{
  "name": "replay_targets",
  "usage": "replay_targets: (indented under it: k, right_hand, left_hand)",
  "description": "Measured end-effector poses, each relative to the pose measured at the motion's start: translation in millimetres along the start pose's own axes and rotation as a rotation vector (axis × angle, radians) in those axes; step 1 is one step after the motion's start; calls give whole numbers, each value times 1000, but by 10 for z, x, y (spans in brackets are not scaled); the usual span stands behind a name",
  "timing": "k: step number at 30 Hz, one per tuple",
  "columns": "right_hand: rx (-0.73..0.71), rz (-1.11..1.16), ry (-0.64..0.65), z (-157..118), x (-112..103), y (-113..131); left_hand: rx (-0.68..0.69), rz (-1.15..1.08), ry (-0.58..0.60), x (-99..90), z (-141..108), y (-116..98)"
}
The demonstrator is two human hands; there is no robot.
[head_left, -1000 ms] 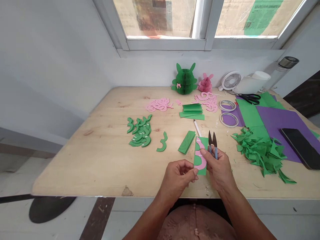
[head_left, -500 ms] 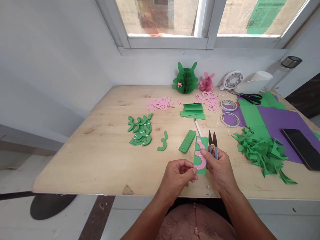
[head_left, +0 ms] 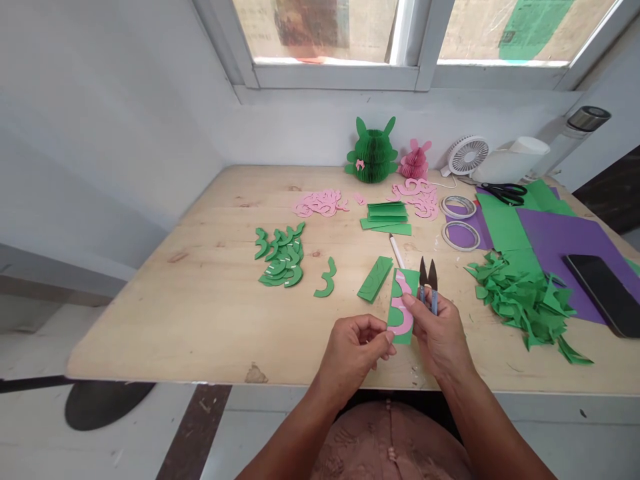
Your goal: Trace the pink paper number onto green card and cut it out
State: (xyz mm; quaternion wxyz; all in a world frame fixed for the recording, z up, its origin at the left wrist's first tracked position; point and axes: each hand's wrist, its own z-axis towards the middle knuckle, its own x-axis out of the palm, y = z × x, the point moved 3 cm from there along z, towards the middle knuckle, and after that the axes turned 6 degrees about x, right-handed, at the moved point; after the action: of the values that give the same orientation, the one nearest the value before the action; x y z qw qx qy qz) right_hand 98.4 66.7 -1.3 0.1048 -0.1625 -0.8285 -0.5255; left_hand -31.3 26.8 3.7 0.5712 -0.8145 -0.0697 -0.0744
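green paper strip [head_left: 397,318]: i pinch pink template [head_left: 407,322] onto it, left hand [head_left: 356,345], right hand [head_left: 443,331], right gripping snips [head_left: 433,289]; likely aligning before careful cutting.

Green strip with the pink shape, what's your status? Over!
Left hand pinching green strip, lower end. Right hand holding strip and snips. Pink shape against strip. Snips' blades apart, close beside.

On my feed, the head view has dipped slightly over the last second: the tabletop [head_left: 200,320] and window frame [head_left: 335,78] have crept toward twelve o'clock. The right hand [head_left: 441,330] and its snips [head_left: 433,277] have shifted a touch toward one o'clock, and the green strip [head_left: 395,315] has edged that way too.
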Motion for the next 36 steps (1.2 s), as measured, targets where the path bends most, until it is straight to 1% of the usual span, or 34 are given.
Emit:
replay_targets:
  k: [9,19,28,36]
  right_hand:
    - [0,13,35,-6,3,-1]
    - [-14,-22,4,2,-1,-1]
    - [-26,6,15,-12,22,17]
    - [-33,-16,29,-14,17,11]
  left_hand:
    - [-10,-15,-22,-5,-20,-5]
    - [-9,2,-8,-9,-6,-8]
    - [-2,24,-1,-7,-6,-8]
    - [11,22,5,-16,-10,16]
